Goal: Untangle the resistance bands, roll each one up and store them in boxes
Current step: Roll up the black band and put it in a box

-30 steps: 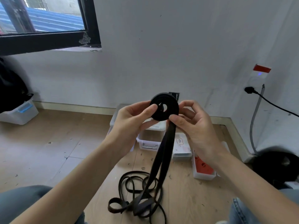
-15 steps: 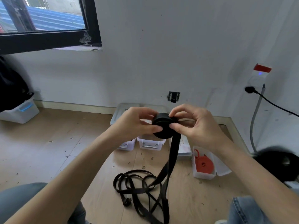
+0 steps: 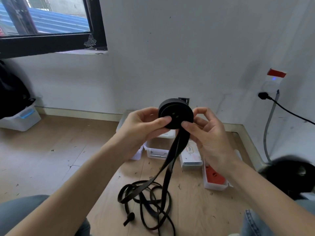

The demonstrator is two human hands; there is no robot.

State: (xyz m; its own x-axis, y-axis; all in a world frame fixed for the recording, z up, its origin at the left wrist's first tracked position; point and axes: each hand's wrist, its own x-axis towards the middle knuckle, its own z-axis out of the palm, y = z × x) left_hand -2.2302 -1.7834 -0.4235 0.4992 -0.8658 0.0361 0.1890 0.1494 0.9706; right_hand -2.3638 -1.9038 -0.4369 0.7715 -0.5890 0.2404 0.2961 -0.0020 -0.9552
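Head view shows you holding the black roll (image 3: 175, 114) up at chest height between both hands, in front of the white wall. Your left hand (image 3: 141, 132) grips its left edge, thumb pressed on the face; your right hand (image 3: 208, 135) pinches the lower right edge where the loose tail (image 3: 172, 155) feeds off, with the other fingers loosely spread behind.

Half a second ago the roll lay edge-on and lower, over the boxes; now you have raised it and turned its flat face toward you, much as it sat a second ago. That looks like another turn wound on, and the coil seems tight and even.

A fair length is left to wind: the tail drops to the floor and ends in a loose black tangle (image 3: 146, 200) between your knees. Expect loops there to snag as you draw them up.

The clear boxes (image 3: 157, 150) wait by the wall below your hands, and one further right already holds a red band (image 3: 215, 178).
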